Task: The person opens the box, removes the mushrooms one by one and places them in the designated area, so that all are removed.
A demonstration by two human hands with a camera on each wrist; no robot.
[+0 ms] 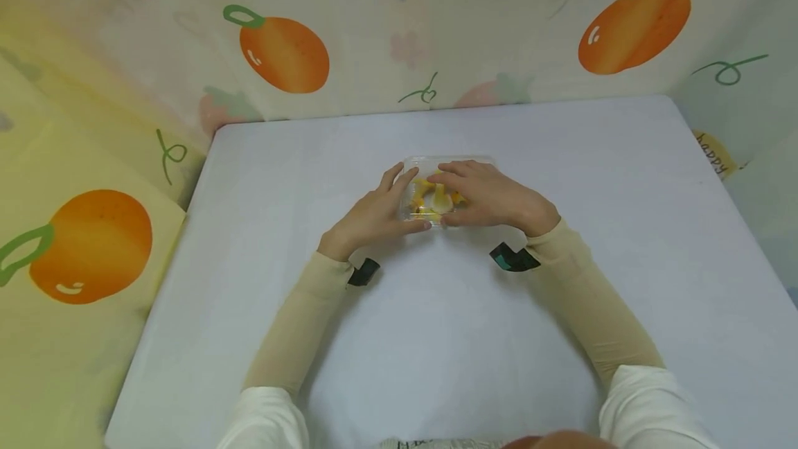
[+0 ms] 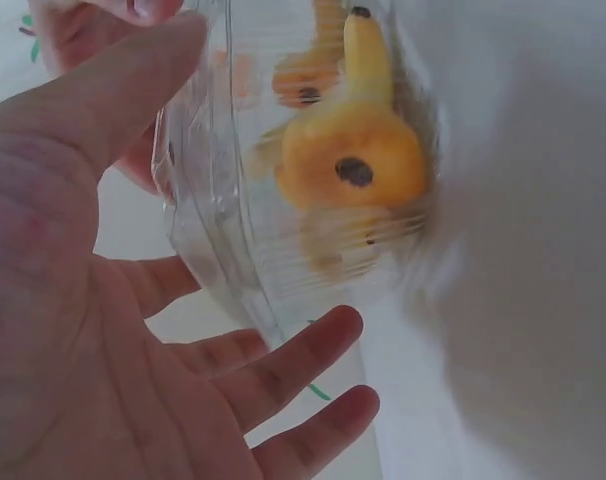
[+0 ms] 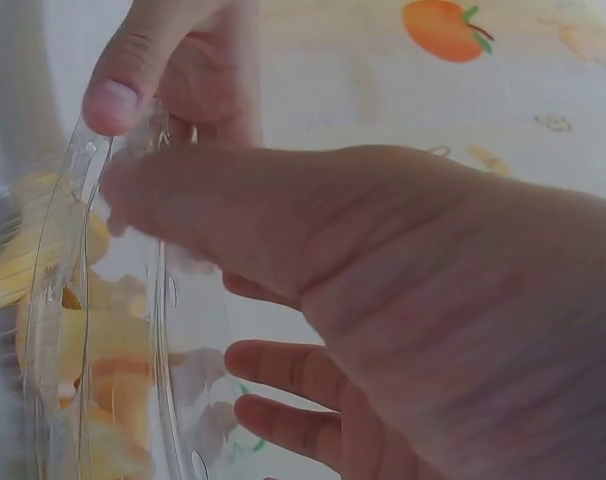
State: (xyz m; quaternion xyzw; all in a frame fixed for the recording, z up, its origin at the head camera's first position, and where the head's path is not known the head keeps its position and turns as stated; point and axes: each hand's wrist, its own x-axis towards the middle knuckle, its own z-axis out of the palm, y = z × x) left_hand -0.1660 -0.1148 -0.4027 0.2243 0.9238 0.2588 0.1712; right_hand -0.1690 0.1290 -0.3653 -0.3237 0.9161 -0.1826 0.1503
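A clear plastic clamshell box [image 1: 450, 159] sits on the white table with several yellow-orange pieces [image 2: 353, 165] inside, some marked with dark spots. My left hand [image 1: 380, 210] lies along the box's left side. Its thumb [image 2: 113, 90] touches the rim of the box, and the other fingers are spread and nearly straight. From the right, my right hand [image 1: 492, 196] reaches over the lid. In the right wrist view its thumb [image 3: 203, 195] touches the rim close to the left thumb, while its other fingers are extended. The hands partly cover the box.
The white table [image 1: 430, 338] extends around the box on all sides. Behind it hangs a curtain [image 1: 424, 26] printed with orange fruit, and a similar cloth [image 1: 68, 137] hangs at the left. Dark straps [image 1: 515, 258] sit at the wrists.
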